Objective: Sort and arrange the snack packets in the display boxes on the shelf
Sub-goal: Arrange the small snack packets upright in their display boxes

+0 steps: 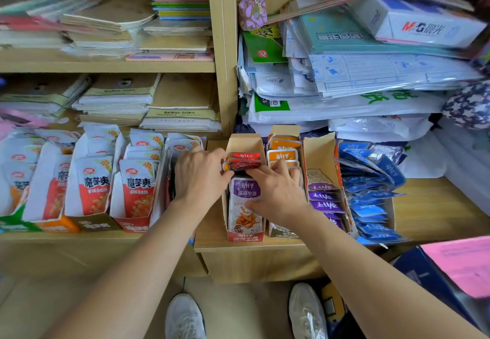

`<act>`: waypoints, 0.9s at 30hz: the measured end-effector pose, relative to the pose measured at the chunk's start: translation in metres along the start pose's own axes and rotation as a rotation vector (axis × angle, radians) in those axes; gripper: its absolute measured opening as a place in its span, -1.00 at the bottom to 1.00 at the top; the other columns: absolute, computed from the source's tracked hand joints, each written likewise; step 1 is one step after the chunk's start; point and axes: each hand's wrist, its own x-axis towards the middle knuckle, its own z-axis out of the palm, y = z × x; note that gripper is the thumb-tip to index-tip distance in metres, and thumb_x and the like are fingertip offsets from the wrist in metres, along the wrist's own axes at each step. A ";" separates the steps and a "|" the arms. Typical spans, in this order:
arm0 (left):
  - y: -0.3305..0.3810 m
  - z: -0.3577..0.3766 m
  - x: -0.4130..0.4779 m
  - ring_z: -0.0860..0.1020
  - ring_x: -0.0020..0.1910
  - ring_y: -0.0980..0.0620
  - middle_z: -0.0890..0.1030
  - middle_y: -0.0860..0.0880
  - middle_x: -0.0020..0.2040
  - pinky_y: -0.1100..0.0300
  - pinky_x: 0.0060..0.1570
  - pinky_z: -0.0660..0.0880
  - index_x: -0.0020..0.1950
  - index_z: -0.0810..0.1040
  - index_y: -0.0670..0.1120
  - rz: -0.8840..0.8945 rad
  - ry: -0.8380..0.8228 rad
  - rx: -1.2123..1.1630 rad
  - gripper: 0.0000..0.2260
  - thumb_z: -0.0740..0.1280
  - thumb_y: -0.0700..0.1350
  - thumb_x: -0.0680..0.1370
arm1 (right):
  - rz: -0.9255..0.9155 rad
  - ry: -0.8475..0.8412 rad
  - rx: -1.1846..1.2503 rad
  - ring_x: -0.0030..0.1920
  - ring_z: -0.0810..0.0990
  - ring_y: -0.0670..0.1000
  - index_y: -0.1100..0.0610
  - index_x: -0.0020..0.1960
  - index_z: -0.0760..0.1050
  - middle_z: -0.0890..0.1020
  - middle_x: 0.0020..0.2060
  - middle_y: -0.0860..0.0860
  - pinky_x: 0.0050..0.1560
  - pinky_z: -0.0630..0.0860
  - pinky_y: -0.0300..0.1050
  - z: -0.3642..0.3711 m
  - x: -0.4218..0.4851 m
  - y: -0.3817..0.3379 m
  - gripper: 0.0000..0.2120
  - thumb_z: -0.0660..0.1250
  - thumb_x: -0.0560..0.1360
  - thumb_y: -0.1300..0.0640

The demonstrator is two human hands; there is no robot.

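We see left hand (201,174) pinching the red packets (244,160) above the rear of the display box (240,142), right hand (277,191) lying open on the purple packet (245,190) (index fingertip touches the red packets).

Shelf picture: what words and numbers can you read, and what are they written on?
"M&G 晨光": white box, top right.
"魔芋爽": white-and-red packets.
"20%": those packets' top corners.
"劲仔 深海小鱼": purple packet.
"劲仔": orange packet.
"劲仔", upside down: red packets.
Blue packets and the teal booklet: too blurred to read.
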 end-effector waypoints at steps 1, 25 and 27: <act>0.001 0.001 0.001 0.62 -0.06 -0.10 0.71 0.00 -0.15 0.06 -0.19 0.57 0.13 0.66 0.04 -0.034 -0.014 -0.008 -0.73 0.50 0.08 0.48 | -0.018 0.013 0.045 0.19 0.30 0.06 -0.06 0.40 0.38 0.55 0.24 -0.11 0.20 0.30 0.11 0.000 -0.001 0.000 -0.44 0.43 0.44 -0.11; 0.037 -0.050 0.002 0.70 -0.09 0.06 0.71 0.00 -0.05 0.21 -0.15 0.63 0.13 0.63 -0.09 -0.131 -0.001 -1.177 -0.82 0.44 -0.26 0.55 | 0.140 0.256 1.107 -0.12 0.72 0.13 0.17 0.07 0.62 0.73 -0.15 0.10 -0.12 0.67 0.06 -0.072 -0.017 0.031 -0.85 0.47 0.50 0.25; 0.031 -0.042 0.004 0.68 -0.10 0.16 0.70 0.10 -0.06 0.19 -0.08 0.63 0.15 0.64 -0.04 -0.084 -0.037 -0.952 -0.79 0.47 -0.19 0.52 | 0.206 0.350 0.926 -0.21 0.71 0.04 0.11 0.06 0.60 0.71 -0.24 0.05 -0.20 0.64 0.00 -0.072 -0.022 0.042 -0.85 0.46 0.50 0.24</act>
